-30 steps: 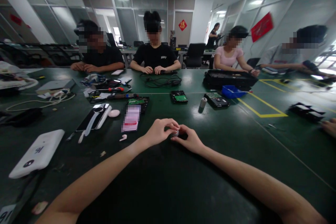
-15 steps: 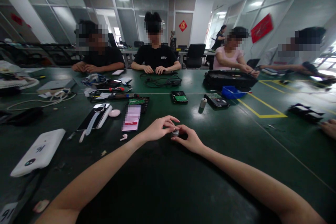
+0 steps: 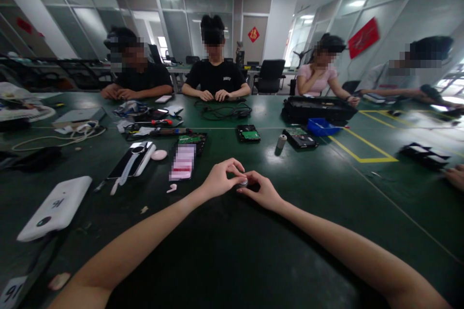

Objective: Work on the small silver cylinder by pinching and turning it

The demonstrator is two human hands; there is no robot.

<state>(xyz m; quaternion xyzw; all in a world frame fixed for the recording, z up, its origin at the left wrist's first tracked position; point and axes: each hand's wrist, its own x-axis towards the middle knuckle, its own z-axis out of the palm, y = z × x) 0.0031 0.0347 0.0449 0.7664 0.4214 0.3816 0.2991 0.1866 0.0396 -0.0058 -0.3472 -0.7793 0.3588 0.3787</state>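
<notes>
Both my hands meet over the dark green table [image 3: 232, 251] in the middle of the view. My left hand [image 3: 220, 178] is curled, its fingertips pinching a small round silvery object [image 3: 243, 182]. My right hand [image 3: 264, 190] grips the same small object from the other side, fingers bent around it. The object is mostly hidden by my fingers and I cannot make out what it is. A white earbud [image 3: 171, 188] lies on the table left of my left hand.
A pink phone [image 3: 182, 162], a watch on a dark slab [image 3: 132, 159], a white device [image 3: 54, 208], hard drives [image 3: 248, 133], a small grey cylinder [image 3: 281, 142], cables and a blue tray [image 3: 321, 127] lie further out. Several people sit across the table.
My hands stay together on the small object; my left fingers have shifted slightly around it. The view has barely moved.
</notes>
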